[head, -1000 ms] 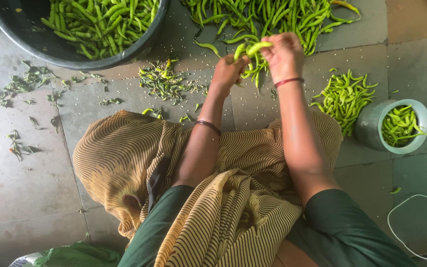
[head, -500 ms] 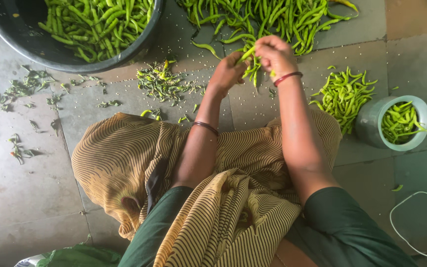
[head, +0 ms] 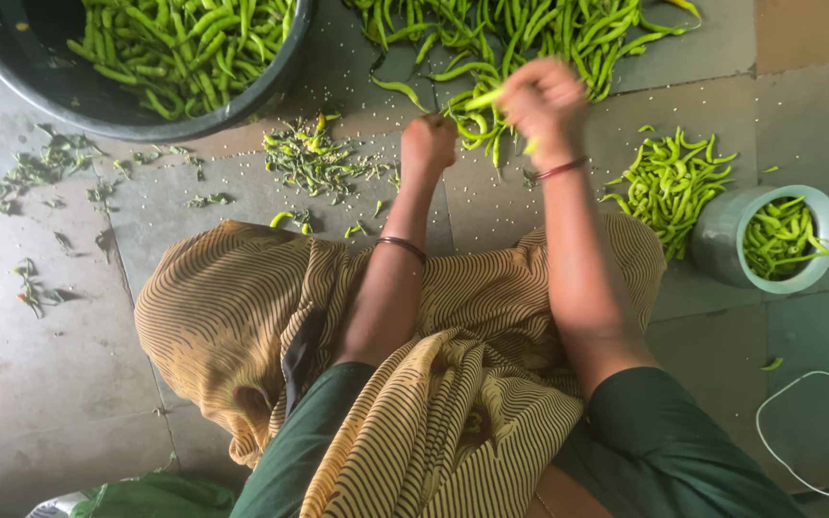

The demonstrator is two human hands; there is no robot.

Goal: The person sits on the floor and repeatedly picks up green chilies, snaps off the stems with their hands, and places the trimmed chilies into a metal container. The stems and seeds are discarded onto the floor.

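- Green chillies [head: 480, 125] are bunched in the right hand [head: 541, 101], fingers curled tight on them; the hand is blurred.
- The left hand [head: 428, 144] is a closed fist just beside that bunch; whether it grips a stem I cannot tell.
- No packages or labels show; a pale round tin [head: 722, 240] at right holds chillies, with a loose heap [head: 669, 182] beside it.
- A dark tub [head: 59, 86] sits top left; a big pile [head: 530, 29] lies ahead.
- Plucked stems [head: 323, 158] litter the grey stone floor [head: 40, 384], with open room at lower left.
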